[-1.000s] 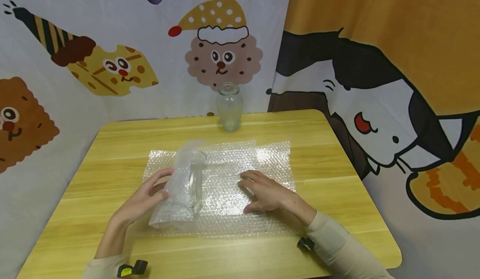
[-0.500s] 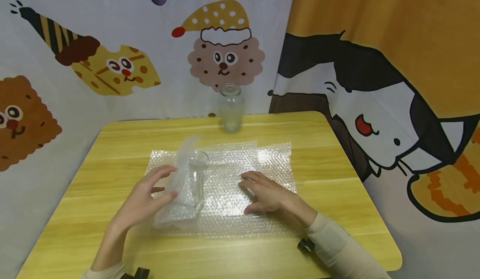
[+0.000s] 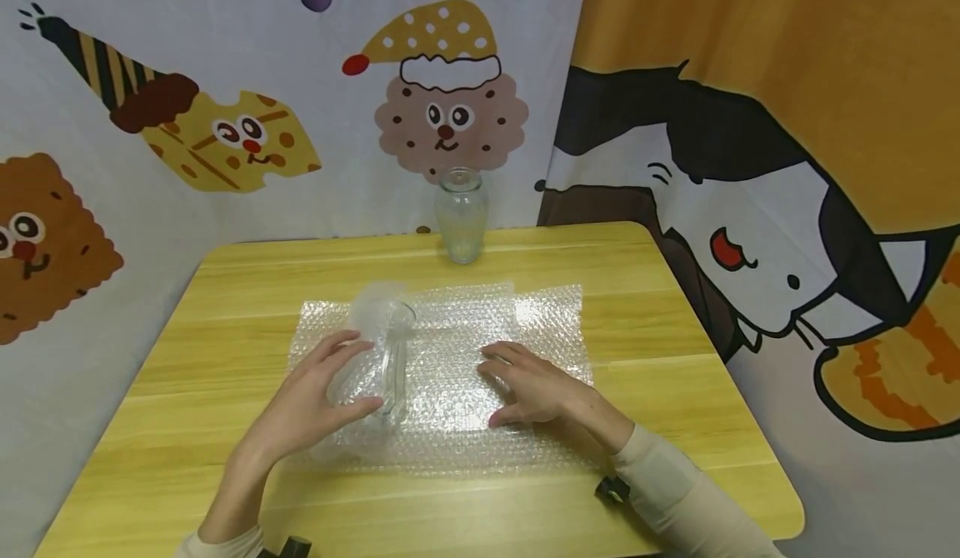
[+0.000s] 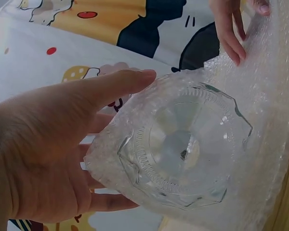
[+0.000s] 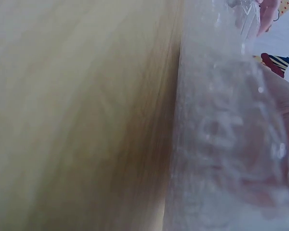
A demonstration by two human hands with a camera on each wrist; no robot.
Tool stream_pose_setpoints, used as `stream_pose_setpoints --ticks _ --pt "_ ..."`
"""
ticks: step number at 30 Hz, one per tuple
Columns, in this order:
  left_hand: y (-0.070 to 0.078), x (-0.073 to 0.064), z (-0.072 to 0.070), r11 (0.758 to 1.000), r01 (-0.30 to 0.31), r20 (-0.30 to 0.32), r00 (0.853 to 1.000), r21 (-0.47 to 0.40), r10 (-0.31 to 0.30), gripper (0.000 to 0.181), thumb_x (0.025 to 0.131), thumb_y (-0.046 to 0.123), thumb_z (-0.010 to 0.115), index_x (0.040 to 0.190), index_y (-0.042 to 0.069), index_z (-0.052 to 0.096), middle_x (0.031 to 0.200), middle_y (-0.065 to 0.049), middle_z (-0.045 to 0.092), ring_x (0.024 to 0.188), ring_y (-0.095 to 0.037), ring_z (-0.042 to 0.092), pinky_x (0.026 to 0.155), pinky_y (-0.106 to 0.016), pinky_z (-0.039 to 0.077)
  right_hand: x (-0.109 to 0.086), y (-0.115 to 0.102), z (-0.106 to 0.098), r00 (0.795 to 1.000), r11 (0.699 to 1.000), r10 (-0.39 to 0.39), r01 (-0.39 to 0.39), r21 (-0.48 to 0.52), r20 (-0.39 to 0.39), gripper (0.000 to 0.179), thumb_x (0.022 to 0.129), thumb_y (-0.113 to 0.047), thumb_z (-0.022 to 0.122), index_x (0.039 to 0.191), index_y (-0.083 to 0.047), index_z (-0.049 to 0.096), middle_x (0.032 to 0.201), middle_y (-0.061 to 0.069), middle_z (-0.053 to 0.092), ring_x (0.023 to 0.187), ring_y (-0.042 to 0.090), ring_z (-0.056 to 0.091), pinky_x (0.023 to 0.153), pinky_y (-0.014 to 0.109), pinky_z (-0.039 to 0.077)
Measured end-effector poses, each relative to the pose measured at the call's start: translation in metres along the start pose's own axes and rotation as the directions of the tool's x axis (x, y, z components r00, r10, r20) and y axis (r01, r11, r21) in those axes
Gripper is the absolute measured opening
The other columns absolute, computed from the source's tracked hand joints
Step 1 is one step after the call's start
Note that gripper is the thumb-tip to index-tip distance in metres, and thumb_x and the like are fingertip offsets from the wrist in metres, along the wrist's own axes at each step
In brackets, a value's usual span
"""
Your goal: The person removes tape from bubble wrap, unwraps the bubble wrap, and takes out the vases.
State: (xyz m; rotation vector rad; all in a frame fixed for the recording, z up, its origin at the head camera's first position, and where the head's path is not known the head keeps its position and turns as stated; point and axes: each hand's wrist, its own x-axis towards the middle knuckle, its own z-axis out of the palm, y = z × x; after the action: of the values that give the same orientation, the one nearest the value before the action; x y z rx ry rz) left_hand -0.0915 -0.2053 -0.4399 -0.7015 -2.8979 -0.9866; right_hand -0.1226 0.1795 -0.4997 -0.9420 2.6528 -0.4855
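Observation:
A clear glass vase (image 3: 394, 366) lies on its side on a sheet of bubble wrap (image 3: 457, 383), its rim toward the back. The sheet's left end is folded over it. My left hand (image 3: 300, 408) rests on this fold from the left, thumb and fingers spread and gently bent. Seen from the left wrist, the vase's scalloped base (image 4: 183, 149) faces the camera with wrap around its side. On the right part of the sheet rests my right hand (image 3: 532, 387), fingers apart, gripping nothing. Blurred wrap (image 5: 216, 144) covers much of the right wrist view.
Another clear glass vase (image 3: 461, 216) stands upright near the back edge of the wooden table (image 3: 615, 291). Cartoon-printed curtains (image 3: 255, 25) hang behind the table and along its right side.
My left hand has shifted to the right, farther over the vase. The folded flap of wrap, raised half a second ago, now lies lower against the glass. My right hand stays in place.

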Motion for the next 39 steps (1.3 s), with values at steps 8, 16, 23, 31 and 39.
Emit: stream_pose_setpoints --ticks 8,16,23,31,39 --pt "-0.006 -0.002 -0.003 1.000 0.012 0.026 1.000 -0.002 -0.012 0.073 0.097 0.042 0.090 0.156 0.009 0.065 0.168 -0.019 0.055 0.150 -0.053 0.057 0.115 -0.083 0.051 0.000 0.000 0.001 1.000 1.000 -0.005 0.005 0.000 0.001 0.088 0.091 -0.055 0.091 0.161 -0.013 0.059 0.180 0.015 0.042 0.168 0.040 0.039 0.134 0.061 0.045" --pt "-0.016 -0.004 -0.006 0.996 0.059 0.040 0.998 -0.060 -0.057 0.072 0.094 0.036 0.092 0.155 0.011 0.062 0.168 -0.016 0.053 0.149 -0.054 0.057 0.111 -0.086 0.052 0.000 0.000 0.000 1.000 1.000 -0.008 0.008 0.002 -0.001 0.088 0.090 -0.054 0.092 0.161 -0.013 0.059 0.180 0.015 0.042 0.168 0.040 0.039 0.135 0.062 0.044" --pt "-0.035 -0.006 -0.009 0.987 0.048 0.049 0.998 -0.156 -0.041 0.066 0.097 0.029 0.090 0.154 0.015 0.061 0.168 -0.015 0.052 0.149 -0.049 0.056 0.104 -0.071 0.064 0.000 0.001 0.000 1.000 1.000 -0.004 0.004 0.006 0.000 0.088 0.090 -0.054 0.092 0.161 -0.013 0.059 0.180 0.015 0.042 0.168 0.040 0.039 0.135 0.062 0.044" --pt "-0.063 -0.014 -0.014 0.954 0.089 0.073 0.995 -0.285 -0.071 0.061 0.104 0.022 0.083 0.159 0.022 0.058 0.170 -0.009 0.051 0.150 -0.037 0.053 0.110 -0.040 0.061 0.000 0.002 0.001 1.000 1.000 -0.011 0.011 -0.029 -0.004 0.088 0.090 -0.055 0.092 0.160 -0.012 0.060 0.179 0.017 0.044 0.167 0.040 0.041 0.136 0.059 0.044" --pt "-0.082 -0.023 -0.015 0.902 0.105 0.089 0.993 -0.419 -0.074 0.062 0.108 0.010 0.076 0.165 0.015 0.052 0.174 -0.014 0.045 0.144 0.011 0.044 0.110 -0.011 0.047 0.002 0.002 0.002 1.000 0.999 -0.003 0.003 -0.035 0.005 0.090 0.090 -0.058 0.090 0.161 -0.014 0.059 0.180 0.015 0.043 0.168 0.039 0.040 0.137 0.058 0.043"
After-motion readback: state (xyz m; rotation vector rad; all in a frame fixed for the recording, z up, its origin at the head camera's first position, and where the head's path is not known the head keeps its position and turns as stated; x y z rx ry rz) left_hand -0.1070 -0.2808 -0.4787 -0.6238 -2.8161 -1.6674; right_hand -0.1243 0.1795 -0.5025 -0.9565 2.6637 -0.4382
